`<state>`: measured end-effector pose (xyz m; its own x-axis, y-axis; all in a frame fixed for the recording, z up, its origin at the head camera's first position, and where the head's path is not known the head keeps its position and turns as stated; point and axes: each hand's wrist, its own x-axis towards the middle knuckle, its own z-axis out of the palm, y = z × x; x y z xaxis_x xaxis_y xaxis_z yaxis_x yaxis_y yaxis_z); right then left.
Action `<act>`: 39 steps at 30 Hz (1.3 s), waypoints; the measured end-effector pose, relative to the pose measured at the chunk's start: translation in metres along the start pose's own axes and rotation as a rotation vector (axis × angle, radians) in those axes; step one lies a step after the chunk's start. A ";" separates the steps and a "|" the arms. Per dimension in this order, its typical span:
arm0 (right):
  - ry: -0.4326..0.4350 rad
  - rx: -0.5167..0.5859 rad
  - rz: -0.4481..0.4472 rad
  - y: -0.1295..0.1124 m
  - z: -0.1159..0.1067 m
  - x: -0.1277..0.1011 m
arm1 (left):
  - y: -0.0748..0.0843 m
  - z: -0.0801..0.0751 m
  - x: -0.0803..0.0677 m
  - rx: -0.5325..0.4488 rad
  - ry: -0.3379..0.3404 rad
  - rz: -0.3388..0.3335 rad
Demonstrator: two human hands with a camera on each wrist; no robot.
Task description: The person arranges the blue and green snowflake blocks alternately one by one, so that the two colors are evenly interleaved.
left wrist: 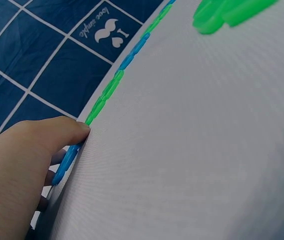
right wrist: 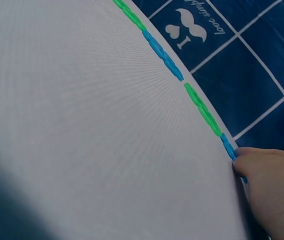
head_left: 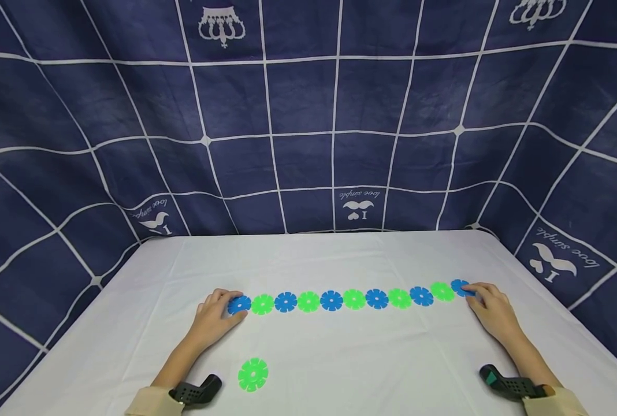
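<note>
Blue and green slotted plastic snowflake discs form a long row across the white table. At the row's left end, my left hand [head_left: 215, 318] holds a blue snowflake disc [head_left: 240, 304] between thumb and fingers; in the left wrist view this blue disc [left wrist: 67, 164] appears edge-on beneath the thumb. My right hand [head_left: 497, 315] grips the blue snowflake disc [head_left: 459, 287] at the right end, its far edge hidden by the fingers. Between them the colours alternate, including a green disc [head_left: 263, 304] by the left end and another green disc [head_left: 442, 291] by the right.
A loose green snowflake disc [head_left: 253, 374] lies nearer me, right of the left forearm. White cloth covers the table [head_left: 350, 364]. A navy checked curtain [head_left: 303, 162] encloses the back and sides. Each wrist wears a black strapped device [head_left: 196, 391].
</note>
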<state>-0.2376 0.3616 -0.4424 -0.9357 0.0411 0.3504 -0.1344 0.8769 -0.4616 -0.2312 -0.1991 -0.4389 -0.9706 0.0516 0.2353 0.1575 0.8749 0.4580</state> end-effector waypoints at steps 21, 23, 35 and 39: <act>-0.019 0.000 0.009 0.001 0.000 -0.003 | 0.001 0.000 0.000 0.004 -0.006 -0.003; -0.021 0.001 0.011 0.001 0.000 -0.003 | 0.000 0.000 0.000 0.006 -0.007 -0.002; -0.021 0.005 0.012 0.001 0.001 -0.003 | 0.000 0.001 -0.001 0.004 0.001 0.011; -0.023 0.017 0.014 0.000 0.000 -0.002 | 0.000 -0.001 -0.001 0.007 -0.012 -0.001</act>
<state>-0.2361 0.3613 -0.4429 -0.9446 0.0426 0.3253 -0.1264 0.8678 -0.4805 -0.2299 -0.1995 -0.4377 -0.9727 0.0565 0.2250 0.1555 0.8785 0.4518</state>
